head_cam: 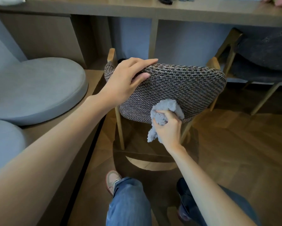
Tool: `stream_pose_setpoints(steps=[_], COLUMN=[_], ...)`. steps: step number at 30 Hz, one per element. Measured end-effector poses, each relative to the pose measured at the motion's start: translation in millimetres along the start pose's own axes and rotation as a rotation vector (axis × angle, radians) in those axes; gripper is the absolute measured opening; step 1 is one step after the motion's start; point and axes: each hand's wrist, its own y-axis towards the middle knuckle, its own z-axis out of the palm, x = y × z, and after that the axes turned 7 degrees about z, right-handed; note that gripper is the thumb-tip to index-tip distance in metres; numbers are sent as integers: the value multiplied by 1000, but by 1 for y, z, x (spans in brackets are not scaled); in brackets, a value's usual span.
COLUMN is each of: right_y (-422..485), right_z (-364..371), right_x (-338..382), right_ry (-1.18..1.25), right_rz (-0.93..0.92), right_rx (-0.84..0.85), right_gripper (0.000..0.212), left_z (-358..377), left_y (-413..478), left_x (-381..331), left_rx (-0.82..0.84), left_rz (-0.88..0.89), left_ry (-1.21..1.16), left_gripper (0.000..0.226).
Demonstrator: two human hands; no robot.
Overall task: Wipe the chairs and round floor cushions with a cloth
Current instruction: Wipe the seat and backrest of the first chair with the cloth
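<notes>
A chair with a dark woven backrest (186, 85) and light wooden legs stands in front of me, pushed towards the desk. My left hand (127, 82) grips the top left edge of the backrest, fingers over the rim and thumb on the back face. My right hand (167, 126) holds a bunched light blue cloth (166, 110) pressed against the lower back face of the backrest. Two round grey floor cushions (39, 88) (5, 141) lie on a raised wooden platform at the left.
A wooden desk (153, 10) runs across the top, with its support post behind the chair. A second dark chair (264, 59) stands at the right under the desk. The platform's edge (91, 144) runs beside my left leg. My feet stand on wooden flooring (243, 152).
</notes>
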Motion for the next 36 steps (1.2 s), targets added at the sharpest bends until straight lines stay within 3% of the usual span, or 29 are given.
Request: stream_pose_setpoints(steps=[2, 6, 7, 9, 13, 17, 20, 22, 26, 29, 32, 36], right_y=[-8, -18, -20, -24, -24, -14, -12, -13, -12, 0, 22, 45], right_z=[9, 12, 9, 1, -21, -47, -62, -71, -92, -106, -106, -91], right_x=[-19, -54, -56, -44, 15, 59, 76, 85, 104, 114, 117, 106], right_ry=[-5, -188, -180, -93, 78, 124, 75, -11, -192, -133, -83, -289], right_rz=[86, 562, 534, 300, -90, -95, -37, -50, -323, -390, -361, -412], right_rx=[63, 289, 306, 328, 257, 272, 284, 278, 142, 78, 23, -103], right_gripper=[15, 16, 15, 11, 35, 58, 65, 61, 37, 35, 42, 30], left_z=[1, 3, 3, 3, 2, -8, -11, -6, 3, 4, 9, 28], left_y=[0, -1, -1, -1, -1, -9, -37, -60, -92, -91, -70, -39], left_x=[1, 4, 5, 5, 3, -2, -20, -36, -60, -67, -68, -66], left_rx=[-4, -14, -14, -25, -21, 32, -104, -128, -56, -173, -422, -665], left_rz=[-3, -8, -7, 9, 33, -57, -142, -145, -144, -191, -235, -384], left_ry=[2, -1, 1, 6, -21, -80, -205, -299, -476, -508, -312, -236], left_gripper=[42, 42, 42, 42, 42, 43, 39, 39, 50, 53, 40, 28])
